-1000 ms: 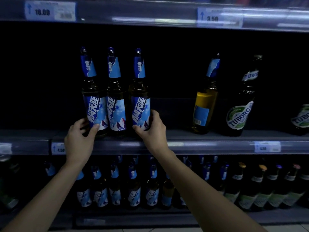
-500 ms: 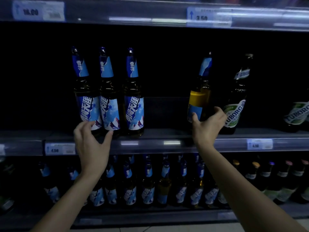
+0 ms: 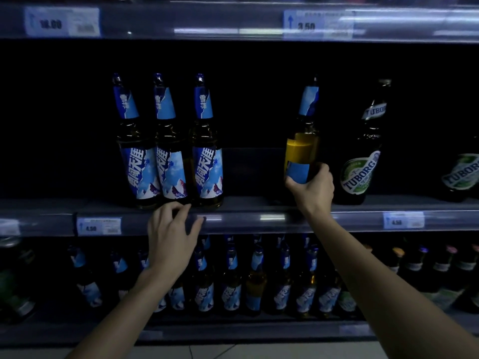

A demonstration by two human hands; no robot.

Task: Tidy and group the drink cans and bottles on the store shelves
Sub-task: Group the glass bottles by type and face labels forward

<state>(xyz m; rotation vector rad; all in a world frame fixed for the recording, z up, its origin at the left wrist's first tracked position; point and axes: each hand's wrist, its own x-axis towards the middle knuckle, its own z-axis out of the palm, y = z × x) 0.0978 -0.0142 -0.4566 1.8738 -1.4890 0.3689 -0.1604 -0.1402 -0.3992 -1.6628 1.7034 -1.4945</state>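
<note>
Three blue-labelled beer bottles (image 3: 171, 151) stand tightly side by side on the middle shelf (image 3: 259, 218). To their right, a fourth blue-labelled bottle (image 3: 302, 141) is turned with its label away, and my right hand (image 3: 313, 190) grips its lower body. It seems slightly raised off the shelf. A dark Tuborg bottle (image 3: 363, 156) stands just right of it. My left hand (image 3: 171, 237) hovers at the shelf's front edge below the three bottles, fingers spread and holding nothing.
Another Tuborg bottle (image 3: 461, 172) stands at the far right. The lower shelf holds a row of several blue-labelled bottles (image 3: 230, 281) and darker bottles (image 3: 427, 270) at the right. Price tags (image 3: 98, 225) line the shelf edges. A gap lies between the trio and the held bottle.
My right hand left the trio, moved right and closed on the fourth blue-labelled bottle. My left hand let go of the left bottle and dropped to the shelf edge.
</note>
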